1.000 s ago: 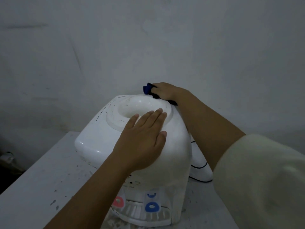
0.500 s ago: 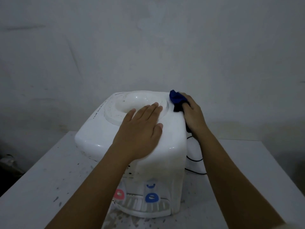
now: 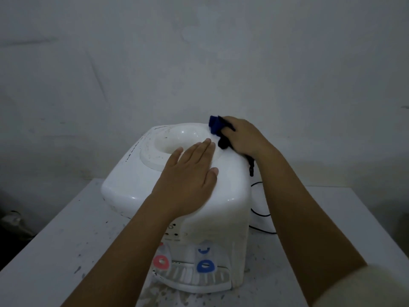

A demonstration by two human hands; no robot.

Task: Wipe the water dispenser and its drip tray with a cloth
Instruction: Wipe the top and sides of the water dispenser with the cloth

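Cloth [image 3: 215, 126]: dark blue, bunched, at the rear right corner of the water dispenser's top, just beside the bottle well; a dark tail of it hangs down the right side of the dispenser.
Cloth grip: right hand [image 3: 242, 138] holds the cloth, fingers [image 3: 228, 129] curled round it and pressing it onto the top surface.
Water dispenser [image 3: 230, 196]: white tabletop unit on the worktop [image 3: 55, 251]; front panel faces the person, long axis of the top runs front to rear.
Bottle well [image 3: 174, 140]: round recess in the dispenser top, left of the cloth, with dark specks on its rim.
Bracing hand: left hand [image 3: 188, 185] lies flat on the front of the dispenser top, fingers [image 3: 199, 151] straight and close together, tips at the well's near rim.
Key relation: the unwiped well and left half of the top lie to the left of the cloth; the right hand is the nearer one.
Drip tray [image 3: 199, 282]: at the dispenser's base, below the red tap [image 3: 161, 262] and blue tap [image 3: 205, 265]; well apart from the cloth, judged not yet wiped.
Cable [image 3: 261, 214]: black, looped on the worktop right of the dispenser.
Worktop condition: speckled with dark marks in front of the dispenser.
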